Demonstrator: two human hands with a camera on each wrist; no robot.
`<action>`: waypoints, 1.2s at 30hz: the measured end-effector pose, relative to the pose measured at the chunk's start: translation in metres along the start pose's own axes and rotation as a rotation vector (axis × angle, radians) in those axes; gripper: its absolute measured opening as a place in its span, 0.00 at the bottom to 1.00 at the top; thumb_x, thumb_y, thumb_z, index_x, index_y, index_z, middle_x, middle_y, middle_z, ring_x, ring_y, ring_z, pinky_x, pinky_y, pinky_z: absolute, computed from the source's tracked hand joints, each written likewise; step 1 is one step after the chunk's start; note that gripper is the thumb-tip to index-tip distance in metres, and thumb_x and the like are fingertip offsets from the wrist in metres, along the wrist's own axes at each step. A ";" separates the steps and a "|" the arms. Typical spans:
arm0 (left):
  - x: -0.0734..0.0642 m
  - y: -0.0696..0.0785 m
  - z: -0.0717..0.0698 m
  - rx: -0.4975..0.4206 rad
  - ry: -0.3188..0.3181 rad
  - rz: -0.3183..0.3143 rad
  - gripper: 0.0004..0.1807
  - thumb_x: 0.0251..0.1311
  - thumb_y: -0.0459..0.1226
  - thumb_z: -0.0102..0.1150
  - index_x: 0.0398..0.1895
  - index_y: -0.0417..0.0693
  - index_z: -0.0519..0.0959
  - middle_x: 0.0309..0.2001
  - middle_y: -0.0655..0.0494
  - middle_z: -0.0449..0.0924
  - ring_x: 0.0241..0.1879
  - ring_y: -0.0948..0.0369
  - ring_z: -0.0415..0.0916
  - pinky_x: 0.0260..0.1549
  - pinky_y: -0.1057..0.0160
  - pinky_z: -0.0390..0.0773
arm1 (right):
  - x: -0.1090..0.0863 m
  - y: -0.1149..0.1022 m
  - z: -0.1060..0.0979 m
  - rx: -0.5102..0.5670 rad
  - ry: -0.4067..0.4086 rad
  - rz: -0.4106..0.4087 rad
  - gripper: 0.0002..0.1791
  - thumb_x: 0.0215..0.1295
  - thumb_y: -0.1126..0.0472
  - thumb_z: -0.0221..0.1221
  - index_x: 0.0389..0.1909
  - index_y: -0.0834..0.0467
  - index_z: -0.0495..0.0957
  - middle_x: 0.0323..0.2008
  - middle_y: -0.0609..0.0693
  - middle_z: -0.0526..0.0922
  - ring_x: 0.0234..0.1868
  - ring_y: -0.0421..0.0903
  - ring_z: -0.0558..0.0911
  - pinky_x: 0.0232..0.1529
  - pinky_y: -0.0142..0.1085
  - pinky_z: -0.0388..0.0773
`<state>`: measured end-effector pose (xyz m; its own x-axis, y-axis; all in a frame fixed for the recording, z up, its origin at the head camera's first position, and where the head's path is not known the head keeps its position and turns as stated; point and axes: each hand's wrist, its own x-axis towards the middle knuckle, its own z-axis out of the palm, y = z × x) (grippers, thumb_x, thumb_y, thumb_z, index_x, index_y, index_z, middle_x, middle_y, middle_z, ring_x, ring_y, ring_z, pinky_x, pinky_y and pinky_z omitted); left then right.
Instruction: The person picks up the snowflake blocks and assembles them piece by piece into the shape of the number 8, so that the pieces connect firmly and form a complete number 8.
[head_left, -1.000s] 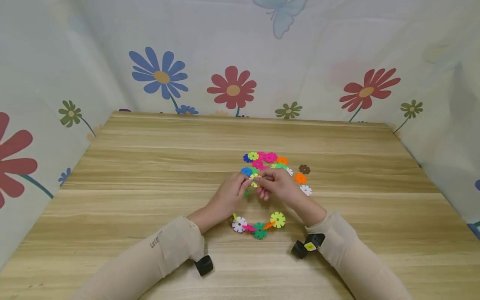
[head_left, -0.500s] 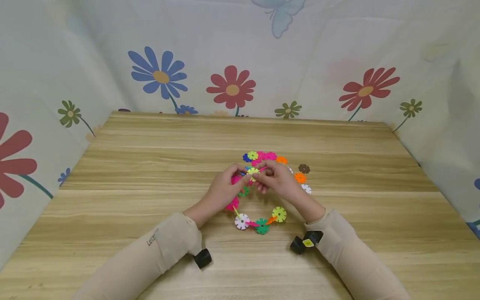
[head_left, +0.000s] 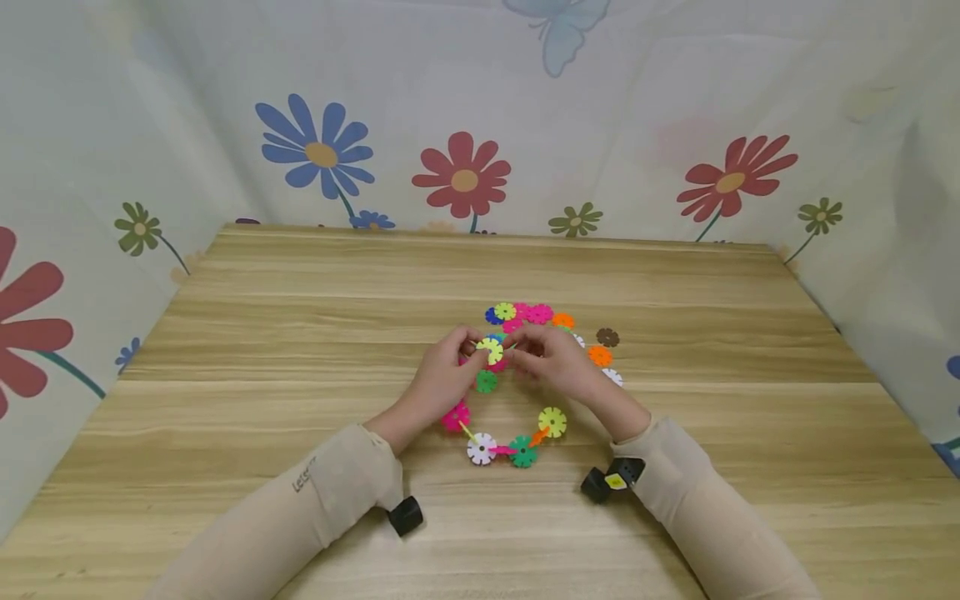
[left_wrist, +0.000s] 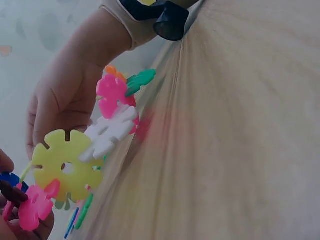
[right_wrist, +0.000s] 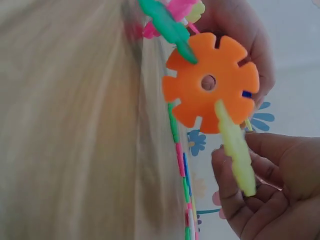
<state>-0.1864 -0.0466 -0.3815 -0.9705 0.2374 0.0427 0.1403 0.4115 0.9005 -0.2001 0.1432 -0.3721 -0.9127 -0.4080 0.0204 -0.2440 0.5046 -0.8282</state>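
Note:
My left hand (head_left: 442,367) pinches a lime-yellow snowflake disc (head_left: 491,350) between thumb and fingers. From that hand hangs a chain of interlocked notched plastic discs, with a pink disc (head_left: 455,417), a white disc (head_left: 482,448) and a green disc (head_left: 522,452). An orange disc (right_wrist: 210,82) and another yellow disc (head_left: 552,422) form its free end. My right hand (head_left: 562,362) is just right of the pinched disc, fingers bent, with a gap between thumb and forefinger; I see nothing held there. In the left wrist view, blue and dark brown discs (left_wrist: 12,192) show at the left fingers, partly hidden.
Loose discs lie on the wooden table (head_left: 300,333) beyond the hands: a pink disc (head_left: 538,314), an orange disc (head_left: 600,356), a brown disc (head_left: 608,337) and several others. A green disc (head_left: 486,382) shows below the hands. A flowered cloth (head_left: 637,125) hangs behind.
The pinched yellow disc has moved left with my left hand. My right fingers, earlier on that disc, now stand a little apart from it. The hanging chain has swung slightly.

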 end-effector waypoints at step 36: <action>-0.004 -0.004 0.002 -0.049 0.102 0.007 0.12 0.63 0.36 0.53 0.48 0.42 0.73 0.35 0.51 0.73 0.22 0.63 0.71 0.23 0.69 0.73 | 0.016 0.004 0.021 -0.342 -0.155 -0.086 0.13 0.55 0.59 0.69 0.26 0.59 0.73 0.19 0.45 0.70 0.22 0.39 0.66 0.26 0.28 0.63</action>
<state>-0.1827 -0.0468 -0.3860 -0.9848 0.1481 0.0911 0.1401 0.3657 0.9201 -0.2090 0.1227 -0.3873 -0.8302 -0.5569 -0.0245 -0.4368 0.6772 -0.5921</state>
